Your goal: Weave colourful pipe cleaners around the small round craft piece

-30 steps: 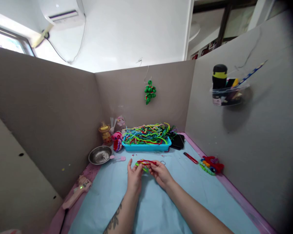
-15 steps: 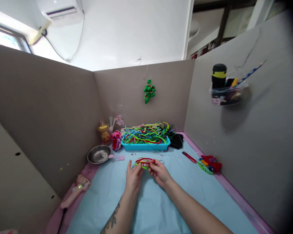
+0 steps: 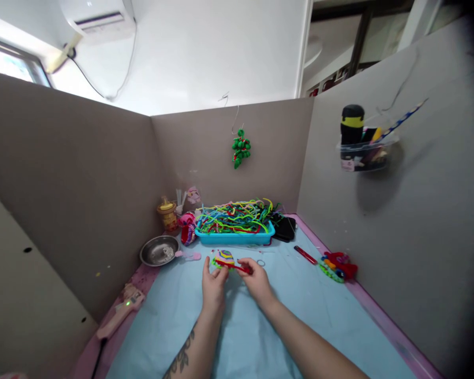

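My left hand [image 3: 214,287] is closed on a small round piece [image 3: 224,257] made of fuzzy pipe cleaners, striped in pink, yellow and blue with a bright green edge. My right hand [image 3: 256,280] pinches a red pipe cleaner [image 3: 237,267] that stretches across the front of that piece. Both hands are held over the middle of the blue table cover [image 3: 284,316]. My fingertips hide part of the piece's lower edge.
Behind my hands stands a blue tray [image 3: 237,239] heaped with pipe cleaners. A metal bowl [image 3: 150,255] and a pink glue gun [image 3: 118,316] are at the left. At the right lie a red cutter [image 3: 305,255] and finished-looking colourful pieces [image 3: 337,266].
The striped piece has turned so its patterned face shows more. My right hand has shifted slightly with the red pipe cleaner, which now points to the right.
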Demonstrator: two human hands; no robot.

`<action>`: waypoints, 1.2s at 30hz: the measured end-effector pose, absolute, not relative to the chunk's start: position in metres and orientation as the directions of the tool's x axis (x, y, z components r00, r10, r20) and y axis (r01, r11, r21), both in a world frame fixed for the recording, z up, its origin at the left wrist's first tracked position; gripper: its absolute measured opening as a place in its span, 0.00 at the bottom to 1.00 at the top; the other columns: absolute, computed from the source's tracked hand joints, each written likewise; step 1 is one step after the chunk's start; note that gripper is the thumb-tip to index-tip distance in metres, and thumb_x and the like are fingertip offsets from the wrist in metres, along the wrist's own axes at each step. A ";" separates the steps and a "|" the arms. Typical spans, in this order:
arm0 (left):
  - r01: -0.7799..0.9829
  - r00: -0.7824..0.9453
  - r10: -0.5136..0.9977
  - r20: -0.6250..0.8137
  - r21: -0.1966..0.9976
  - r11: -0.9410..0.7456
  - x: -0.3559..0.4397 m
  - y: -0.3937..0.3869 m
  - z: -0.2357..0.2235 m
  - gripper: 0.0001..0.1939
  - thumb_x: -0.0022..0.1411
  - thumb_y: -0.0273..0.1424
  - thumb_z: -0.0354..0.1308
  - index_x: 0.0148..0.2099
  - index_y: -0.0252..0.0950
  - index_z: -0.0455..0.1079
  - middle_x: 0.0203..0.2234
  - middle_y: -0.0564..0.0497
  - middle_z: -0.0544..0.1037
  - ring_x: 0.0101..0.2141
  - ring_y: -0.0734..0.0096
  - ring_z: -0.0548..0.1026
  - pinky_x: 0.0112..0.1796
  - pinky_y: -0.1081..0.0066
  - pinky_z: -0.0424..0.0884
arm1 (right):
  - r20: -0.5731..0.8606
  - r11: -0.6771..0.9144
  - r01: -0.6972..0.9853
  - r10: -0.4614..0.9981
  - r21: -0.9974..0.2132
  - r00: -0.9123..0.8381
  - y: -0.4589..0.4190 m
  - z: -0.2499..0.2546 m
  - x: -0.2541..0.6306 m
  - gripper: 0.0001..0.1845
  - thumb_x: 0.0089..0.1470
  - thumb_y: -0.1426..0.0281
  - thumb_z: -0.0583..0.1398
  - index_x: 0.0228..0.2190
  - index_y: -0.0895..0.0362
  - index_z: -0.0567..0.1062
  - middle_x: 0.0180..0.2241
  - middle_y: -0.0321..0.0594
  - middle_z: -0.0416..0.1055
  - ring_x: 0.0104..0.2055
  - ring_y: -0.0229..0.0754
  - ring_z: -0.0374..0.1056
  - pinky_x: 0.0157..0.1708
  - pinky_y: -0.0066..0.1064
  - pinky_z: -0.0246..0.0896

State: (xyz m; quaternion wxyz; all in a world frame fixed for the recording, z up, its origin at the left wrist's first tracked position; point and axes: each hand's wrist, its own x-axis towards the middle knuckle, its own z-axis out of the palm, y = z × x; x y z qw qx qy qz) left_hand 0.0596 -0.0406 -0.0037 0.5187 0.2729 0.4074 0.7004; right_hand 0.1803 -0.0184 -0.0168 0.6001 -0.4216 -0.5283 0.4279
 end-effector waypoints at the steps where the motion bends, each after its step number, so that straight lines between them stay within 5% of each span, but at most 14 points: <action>1: -0.506 -0.327 0.944 -0.041 0.852 -0.138 0.059 -0.041 -0.003 0.56 0.42 0.32 0.69 0.66 0.34 0.39 0.27 0.50 0.77 0.27 0.73 0.75 0.32 0.74 0.67 | 0.308 0.310 -0.003 0.948 -0.951 0.082 -0.018 -0.016 0.182 0.08 0.40 0.69 0.64 0.28 0.56 0.77 0.26 0.39 0.73 0.30 0.43 0.66 0.31 0.32 0.60; 5: -0.474 -0.285 0.959 -0.011 0.871 -0.131 0.061 -0.043 0.001 0.54 0.44 0.33 0.68 0.66 0.34 0.39 0.23 0.53 0.76 0.24 0.74 0.73 0.29 0.75 0.66 | 0.377 0.360 0.156 0.921 -0.920 0.097 -0.019 -0.011 0.186 0.05 0.45 0.68 0.61 0.22 0.56 0.75 0.23 0.38 0.70 0.28 0.43 0.63 0.29 0.31 0.58; 13: -0.399 -0.275 0.961 0.023 0.907 -0.136 0.062 -0.045 0.006 0.54 0.44 0.35 0.68 0.66 0.35 0.39 0.22 0.54 0.76 0.24 0.74 0.73 0.30 0.75 0.66 | 0.508 0.462 0.285 0.855 -0.840 0.109 -0.023 -0.011 0.182 0.08 0.46 0.75 0.57 0.30 0.56 0.74 0.30 0.40 0.71 0.32 0.43 0.65 0.34 0.34 0.61; 16: -0.260 -0.364 0.927 0.093 0.945 -0.197 0.062 -0.049 0.010 0.52 0.44 0.36 0.67 0.65 0.35 0.43 0.19 0.57 0.73 0.21 0.74 0.71 0.26 0.76 0.65 | 0.690 0.598 0.395 0.709 -0.697 0.146 -0.032 -0.006 0.184 0.18 0.44 0.77 0.57 0.40 0.56 0.71 0.40 0.45 0.67 0.43 0.47 0.63 0.44 0.42 0.60; 20: -0.105 -0.377 0.900 0.218 0.956 -0.276 0.068 -0.058 0.014 0.44 0.46 0.31 0.65 0.63 0.36 0.51 0.20 0.56 0.74 0.24 0.71 0.72 0.31 0.73 0.67 | 0.796 0.711 0.518 0.598 -0.476 -0.090 -0.047 0.010 0.185 0.11 0.48 0.77 0.57 0.33 0.52 0.75 0.44 0.43 0.64 0.49 0.50 0.58 0.51 0.46 0.53; 30: 0.190 -0.267 0.913 0.309 0.945 -0.265 0.071 -0.066 0.000 0.36 0.50 0.31 0.61 0.61 0.41 0.56 0.29 0.49 0.79 0.29 0.64 0.74 0.32 0.72 0.65 | 0.771 0.664 0.569 0.631 -0.484 -0.081 -0.046 0.018 0.185 0.08 0.50 0.75 0.58 0.32 0.53 0.75 0.40 0.43 0.65 0.46 0.48 0.59 0.48 0.44 0.55; 36: -0.023 -0.259 0.942 0.214 0.974 -0.227 0.073 -0.066 0.000 0.34 0.47 0.29 0.63 0.57 0.41 0.61 0.28 0.49 0.79 0.27 0.66 0.73 0.31 0.74 0.64 | 0.736 0.696 0.481 0.662 -0.533 -0.142 -0.042 0.022 0.187 0.08 0.50 0.78 0.55 0.27 0.55 0.72 0.37 0.42 0.65 0.44 0.46 0.59 0.46 0.40 0.55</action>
